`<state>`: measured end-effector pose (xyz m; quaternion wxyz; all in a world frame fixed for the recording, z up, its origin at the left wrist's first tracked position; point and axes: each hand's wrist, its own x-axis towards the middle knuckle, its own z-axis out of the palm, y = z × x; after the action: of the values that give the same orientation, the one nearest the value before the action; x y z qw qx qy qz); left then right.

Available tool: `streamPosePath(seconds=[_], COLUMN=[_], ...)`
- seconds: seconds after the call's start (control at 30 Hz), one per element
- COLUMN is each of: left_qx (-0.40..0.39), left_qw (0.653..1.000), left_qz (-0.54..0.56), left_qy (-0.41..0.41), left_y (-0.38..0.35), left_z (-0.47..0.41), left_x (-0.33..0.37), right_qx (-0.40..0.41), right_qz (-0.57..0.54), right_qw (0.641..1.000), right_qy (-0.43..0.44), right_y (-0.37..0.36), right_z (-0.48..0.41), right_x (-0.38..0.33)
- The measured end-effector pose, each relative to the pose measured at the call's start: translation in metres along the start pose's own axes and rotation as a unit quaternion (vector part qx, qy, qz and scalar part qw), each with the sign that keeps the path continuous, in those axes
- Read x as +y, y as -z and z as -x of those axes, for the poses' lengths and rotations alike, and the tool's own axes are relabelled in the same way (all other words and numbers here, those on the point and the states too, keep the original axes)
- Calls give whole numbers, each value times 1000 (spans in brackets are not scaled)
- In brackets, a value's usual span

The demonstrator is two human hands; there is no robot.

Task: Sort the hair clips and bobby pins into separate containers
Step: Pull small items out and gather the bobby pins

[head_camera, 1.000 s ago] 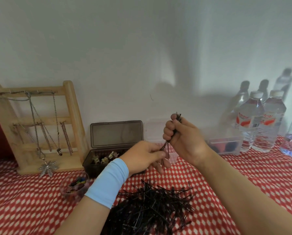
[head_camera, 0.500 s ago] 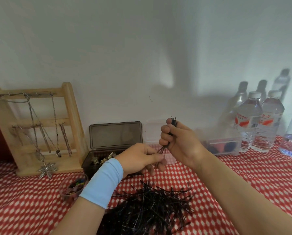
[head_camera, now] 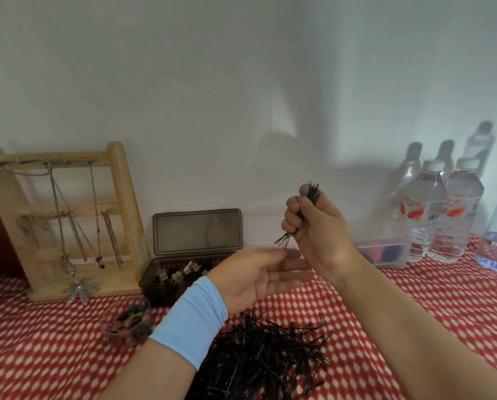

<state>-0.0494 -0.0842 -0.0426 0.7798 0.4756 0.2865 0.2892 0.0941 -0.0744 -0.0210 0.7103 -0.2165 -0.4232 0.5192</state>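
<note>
While R hand grips pins, pile below

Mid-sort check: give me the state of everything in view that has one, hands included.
right hand: gripping a bundle of bobby pins, held upright
left hand: open, fingers straight, below the bundle's lower ends
bobby pin pile: loose on the tablecloth
dark box: lid open, hair clips inside
water bottles: upright, capped
</note>
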Motion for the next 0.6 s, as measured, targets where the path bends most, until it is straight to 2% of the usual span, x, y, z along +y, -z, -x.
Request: streamPosePath(seconds=[0.17,0.33,0.43,0.5,0.6], left_qx=[76,90,106,127,154], left_qw=[997,996,994,990,981], left_qz=[5,-3,-26,-60,-113], left_qy=[-34,-28,-27,-23,-21], left_y=[2,6,6,7,8], left_z=[-4,-1,-1,1,4], left_x=[-2,2,2,2,3], right_qx=[-22,-41,-41,-40,-26], right_qz=[64,176,203,200,105], right_qw=[997,977,970,972,988], right_qy=[-36,-110,-125,-118,-108], right_y=[1,6,6,4,0], right_z=[3,5,6,7,9], right_x=[8,11,10,10,12])
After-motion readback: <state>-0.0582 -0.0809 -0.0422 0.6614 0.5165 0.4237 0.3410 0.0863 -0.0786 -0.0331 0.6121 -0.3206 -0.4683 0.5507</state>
